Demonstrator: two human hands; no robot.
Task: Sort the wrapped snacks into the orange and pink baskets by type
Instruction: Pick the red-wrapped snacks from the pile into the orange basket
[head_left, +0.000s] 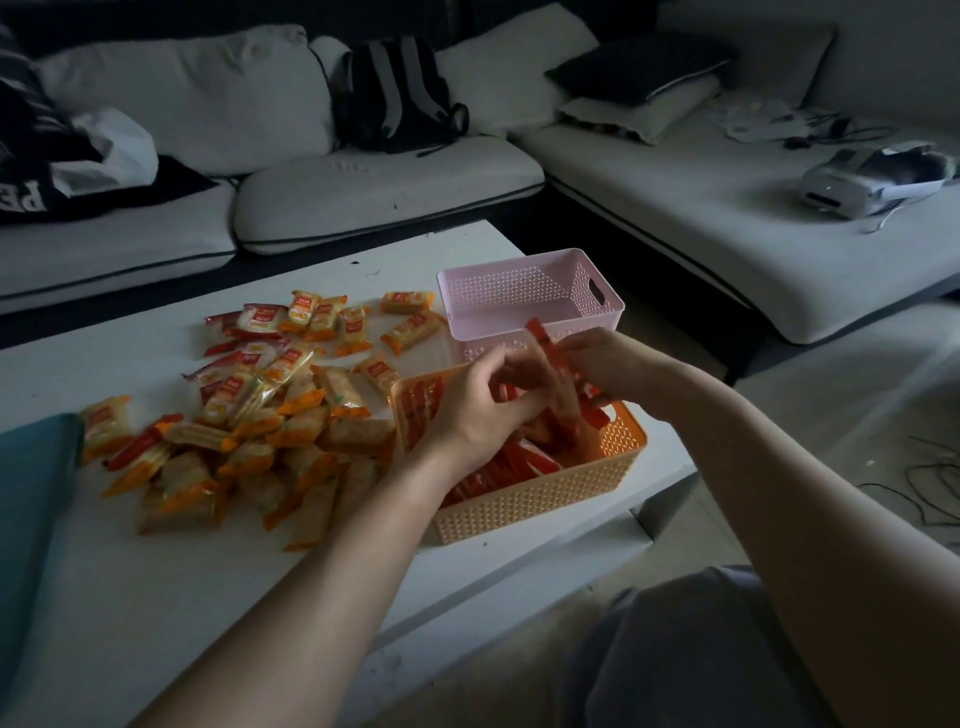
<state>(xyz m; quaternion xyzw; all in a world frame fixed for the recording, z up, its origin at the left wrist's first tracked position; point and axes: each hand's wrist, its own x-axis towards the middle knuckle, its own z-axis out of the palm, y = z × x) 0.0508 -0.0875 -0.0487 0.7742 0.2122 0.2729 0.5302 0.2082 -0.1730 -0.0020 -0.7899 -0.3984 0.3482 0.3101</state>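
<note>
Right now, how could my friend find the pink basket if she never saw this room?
Look at the white table by the grey sofa. Two baskets sit at its right edge. The pink basket is the farther one and looks empty; the orange basket holds red snacks.

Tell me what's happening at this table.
A person is sorting wrapped snacks. Their right grip holds a bundle of red packets above the orange basket, which already contains red ones; the left grip meets the bundle, its hold unclear. The pink basket behind looks empty. A mixed pile, mostly orange-wrapped, waits on the white table.
</note>
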